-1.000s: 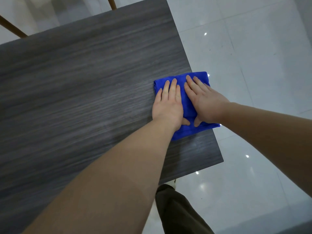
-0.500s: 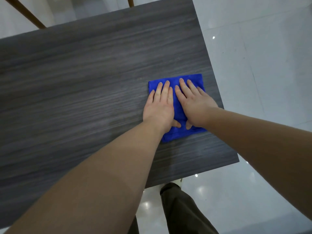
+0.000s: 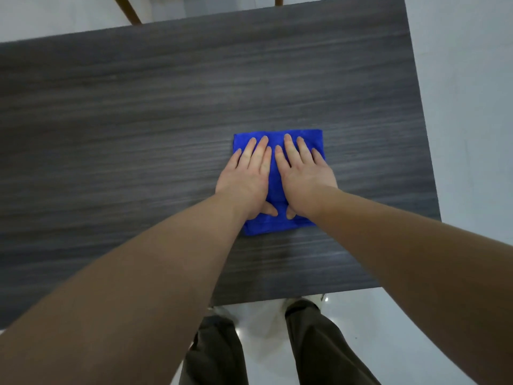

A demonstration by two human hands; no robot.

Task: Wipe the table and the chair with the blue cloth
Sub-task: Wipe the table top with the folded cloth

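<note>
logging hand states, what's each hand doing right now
Left hand: open, flat on the blue cloth.
Right hand: open, flat on the same cloth.

Both bare forearms reach forward and converge. The left hand and right hand lie palm-down side by side, fingers straight and close together, thumbs tucked inward toward each other, nearly touching, nearer the bench's right edge.

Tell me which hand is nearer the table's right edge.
Right. The right hand lies flat on the blue cloth's right half, toward that side of the table; the left hand presses the left half, farther in.
</note>
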